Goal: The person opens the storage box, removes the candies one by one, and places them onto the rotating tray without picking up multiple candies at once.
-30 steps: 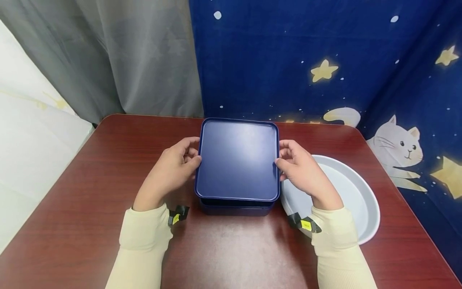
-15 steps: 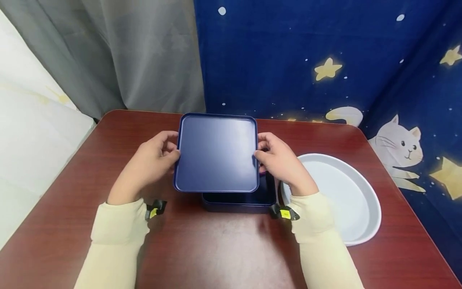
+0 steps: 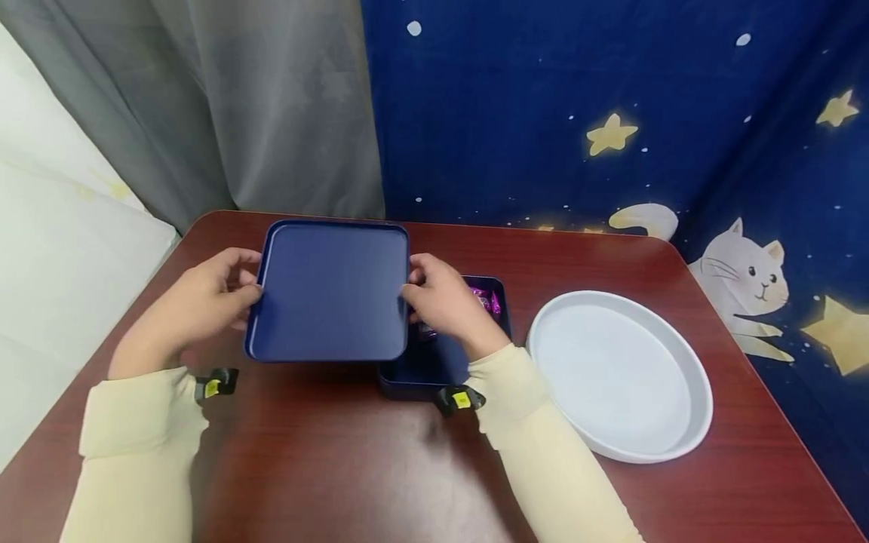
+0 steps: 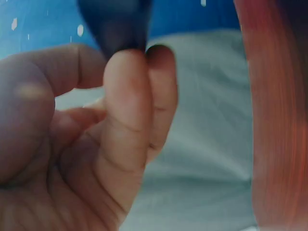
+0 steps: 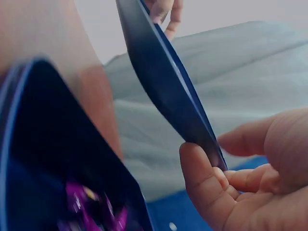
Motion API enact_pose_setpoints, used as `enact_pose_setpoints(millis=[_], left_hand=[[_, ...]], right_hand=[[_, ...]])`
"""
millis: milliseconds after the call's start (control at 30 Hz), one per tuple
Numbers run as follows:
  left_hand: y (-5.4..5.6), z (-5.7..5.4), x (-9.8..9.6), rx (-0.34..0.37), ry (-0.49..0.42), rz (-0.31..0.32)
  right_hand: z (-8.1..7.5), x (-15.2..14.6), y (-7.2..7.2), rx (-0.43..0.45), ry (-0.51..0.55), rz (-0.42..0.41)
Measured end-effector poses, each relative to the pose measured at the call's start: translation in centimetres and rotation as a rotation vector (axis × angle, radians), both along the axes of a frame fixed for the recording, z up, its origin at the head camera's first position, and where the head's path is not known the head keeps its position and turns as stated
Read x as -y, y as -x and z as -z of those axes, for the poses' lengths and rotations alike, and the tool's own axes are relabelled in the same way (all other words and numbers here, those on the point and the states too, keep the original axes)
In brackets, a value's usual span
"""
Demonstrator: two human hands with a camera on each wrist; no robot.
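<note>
A square dark blue lid (image 3: 333, 294) is held up between both hands, left of the matching box. My left hand (image 3: 207, 302) pinches its left edge; in the left wrist view only a dark corner of the lid (image 4: 118, 24) shows above the fingers. At the opposite edge, my right hand (image 3: 444, 302) grips the lid between thumb and fingers. Under the right hand stands the open dark blue box (image 3: 434, 366), partly hidden by the hand and lid. Purple shiny wrapped pieces (image 3: 487, 300), perhaps candies, lie inside its far part; the right wrist view shows these wrapped pieces (image 5: 89, 207) blurred.
To the right of the box lies a round, shallow white tray (image 3: 618, 377). All stand on a reddish-brown wooden table (image 3: 339, 467). Behind its far edge hang a grey curtain (image 3: 292, 113) and a blue cloth (image 3: 502, 113) with stars and a cat.
Both hands have carried the lid leftward from above the box. The box's inside and the purple pieces have come into view, and the white tray is now uncovered by the right arm.
</note>
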State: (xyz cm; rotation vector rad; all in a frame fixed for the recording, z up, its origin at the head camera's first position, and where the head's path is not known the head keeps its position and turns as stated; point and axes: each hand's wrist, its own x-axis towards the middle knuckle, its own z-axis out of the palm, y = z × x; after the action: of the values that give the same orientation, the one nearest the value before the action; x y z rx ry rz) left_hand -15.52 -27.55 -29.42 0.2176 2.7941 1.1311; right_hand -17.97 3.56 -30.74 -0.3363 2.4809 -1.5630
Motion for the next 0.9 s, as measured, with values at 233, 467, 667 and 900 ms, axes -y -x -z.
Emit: enact_pose_setpoints(millis=[233, 467, 667, 900], left_hand=[[-0.3, 0.6, 4.3, 0.106, -0.018, 0.021], [-0.3, 1.6, 6.9, 0.187, -0.005, 0.001], [-0.4, 2.8, 7.9, 0.189, 0.09, -0.016], [-0.3, 3.7, 7.8, 0.23, 0.127, -0.025]], right_hand=[[0.4, 4.0, -0.7, 0.049, 0.022, -0.06], [1.2, 7.0, -1.9, 0.12, -0.019, -0.083], [2.2, 8.7, -3.0, 0.137, -0.093, -0.113], [3.5, 10.0, -4.3, 0.188, -0.104, -0.177]])
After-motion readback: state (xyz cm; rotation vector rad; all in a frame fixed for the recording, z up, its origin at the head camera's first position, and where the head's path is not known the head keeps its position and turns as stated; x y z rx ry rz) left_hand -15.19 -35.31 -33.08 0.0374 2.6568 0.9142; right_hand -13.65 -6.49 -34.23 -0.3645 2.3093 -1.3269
